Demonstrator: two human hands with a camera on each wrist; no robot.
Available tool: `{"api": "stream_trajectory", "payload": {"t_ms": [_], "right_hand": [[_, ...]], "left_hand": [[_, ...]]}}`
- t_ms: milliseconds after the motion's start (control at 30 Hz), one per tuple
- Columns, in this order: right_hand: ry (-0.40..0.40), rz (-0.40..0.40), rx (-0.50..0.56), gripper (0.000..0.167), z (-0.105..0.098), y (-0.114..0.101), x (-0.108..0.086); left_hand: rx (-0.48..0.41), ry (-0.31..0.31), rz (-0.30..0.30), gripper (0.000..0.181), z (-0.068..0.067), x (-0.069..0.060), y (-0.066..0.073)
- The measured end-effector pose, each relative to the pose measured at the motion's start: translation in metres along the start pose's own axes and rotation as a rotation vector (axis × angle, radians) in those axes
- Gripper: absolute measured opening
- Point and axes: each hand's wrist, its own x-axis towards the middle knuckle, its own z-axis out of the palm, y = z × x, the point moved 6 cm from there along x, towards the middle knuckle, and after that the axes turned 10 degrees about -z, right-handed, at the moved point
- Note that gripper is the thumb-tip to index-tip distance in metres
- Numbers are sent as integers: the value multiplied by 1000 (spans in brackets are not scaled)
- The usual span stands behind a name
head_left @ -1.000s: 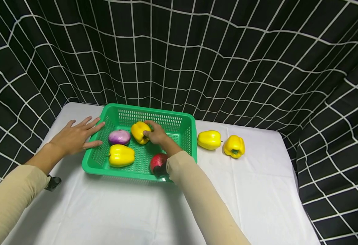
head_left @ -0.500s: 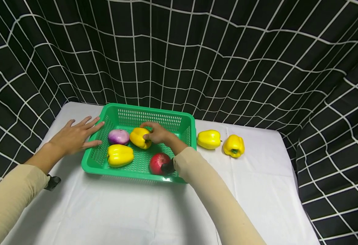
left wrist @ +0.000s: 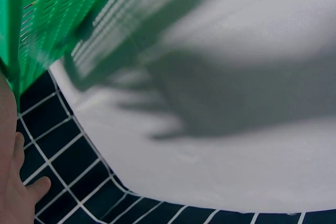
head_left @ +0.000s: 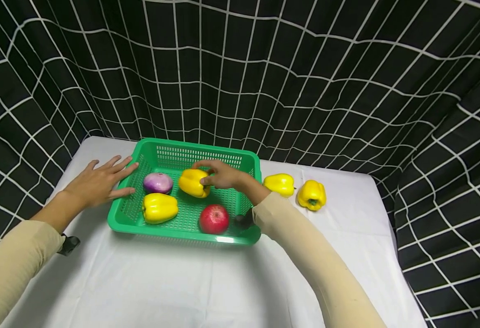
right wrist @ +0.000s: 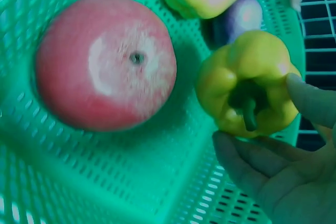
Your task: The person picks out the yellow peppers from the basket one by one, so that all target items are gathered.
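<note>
Sitting just inside the green basket's (head_left: 162,232) near edge, toward the right corner: red fruit (head_left: 214,219), loose. Dark device (head_left: 245,221) under the right sleeve (head_left: 313,255) is just beside it; a low or leftward wrist swing could knock the fruit. Near-left pepper (head_left: 160,208) lies on its side, stem toward the left edge. Mid-basket: held pepper (head_left: 192,183), pinched between thumb and bent fingers of the right hand (head_left: 223,175), stem end facing the wrist camera. Can't tell if it touches the basket floor. Skin looks glossy, so main risk is slip, if the pinch loosens or sits off-centre. Pepper lies left of the palm, at the fingertips. Purple vegetable (head_left: 157,183) is close on its left; a drift that way could bump it. Left hand (head_left: 98,182) is at the basket's left edge, fingers spread, grasping nothing; probably steadying, so basket could shift if that contact goes. Off the right edge, on the table (head_left: 346,228): basket-side pepper (head_left: 279,184), then outer pepper (head_left: 312,195). Black gridded curtain (head_left: 240,82) behind the table's far edge.
</note>
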Motion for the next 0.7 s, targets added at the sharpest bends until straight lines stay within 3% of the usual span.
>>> {"api": "stream_trajectory", "payload": {"t_ms": [300, 500, 700], "right_hand": [[-65, -86, 14, 42, -14, -8, -30], [-118, -175, -43, 44, -23, -15, -58], [-151, -211, -47, 43, -34, -21, -89]], "left_hand": [[3, 13, 18, 75, -1, 0, 1], [-3, 19, 11, 75, -2, -1, 1], [-7, 16, 16, 75, -2, 0, 1]]}}
